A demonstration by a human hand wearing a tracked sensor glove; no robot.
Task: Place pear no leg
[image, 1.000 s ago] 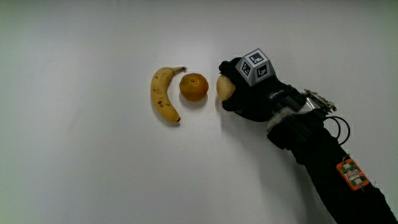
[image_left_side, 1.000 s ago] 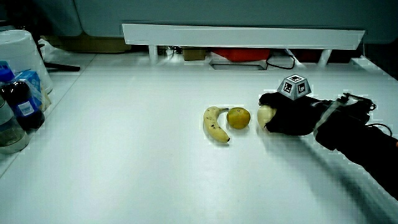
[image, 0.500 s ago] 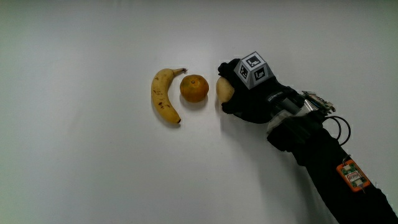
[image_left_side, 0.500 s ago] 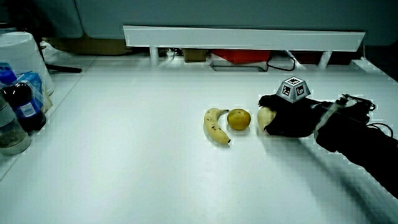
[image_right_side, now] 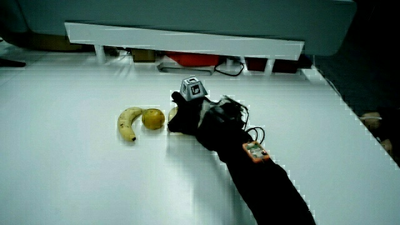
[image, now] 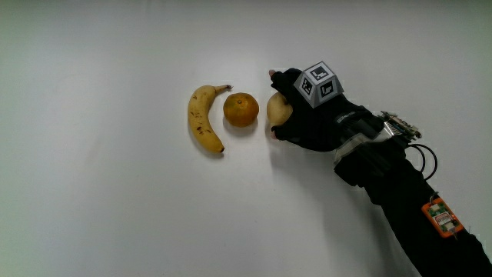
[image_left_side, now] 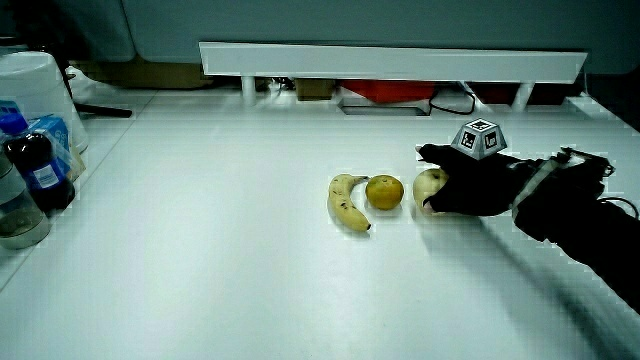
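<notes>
A yellow-green pear (image: 277,108) lies on the white table (image: 115,200) beside an orange (image: 241,109), and a banana (image: 201,118) lies just past the orange. The three fruits form a row, seen also in both side views: pear (image_left_side: 428,184), orange (image_left_side: 383,191), banana (image_left_side: 346,199), and orange (image_right_side: 152,118), banana (image_right_side: 128,121). The gloved hand (image: 286,105) sits right beside the pear, its fingers spread loosely around the fruit, one fingertip raised above it (image_left_side: 424,152). The hand (image_right_side: 181,115) hides most of the pear in a side view.
A low white partition (image_left_side: 390,60) runs along the table's edge farthest from the person. Bottles and a white container (image_left_side: 30,110) stand at the table's edge, well away from the banana. The black forearm (image: 407,200) stretches from the hand toward the person.
The hand has eased slightly away from the pear and its fingers have lifted, so more of the pear shows. The fruits have not moved.
</notes>
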